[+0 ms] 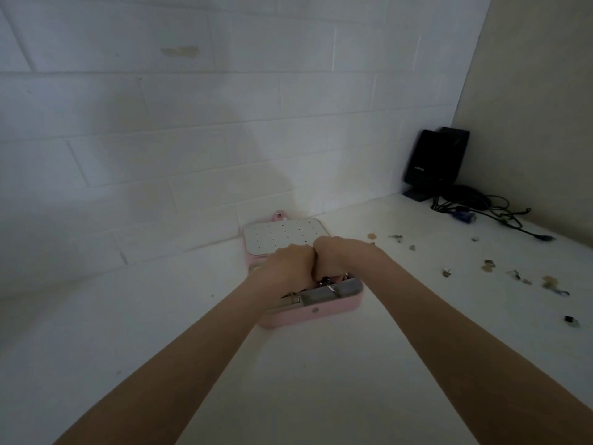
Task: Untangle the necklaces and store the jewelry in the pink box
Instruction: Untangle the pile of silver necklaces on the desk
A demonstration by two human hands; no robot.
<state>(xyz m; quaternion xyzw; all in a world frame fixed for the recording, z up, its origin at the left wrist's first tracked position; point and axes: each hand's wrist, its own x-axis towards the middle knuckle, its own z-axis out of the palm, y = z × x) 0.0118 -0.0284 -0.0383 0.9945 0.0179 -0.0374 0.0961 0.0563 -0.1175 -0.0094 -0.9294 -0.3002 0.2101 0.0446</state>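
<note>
A dim white counter (321, 364) runs along a white brick wall, with the pink box (308, 311) lying open near it, lid back, metal pieces in its tray. Both hands meet knuckle to knuckle above the tray: the left hand (290, 264) and right hand (337, 255) have fingers curled downward, apparently working at jewelry, though what they pinch is hidden. Judging by this, storing is under way; next, scattered small pieces (487, 266) to the right need gathering
</note>
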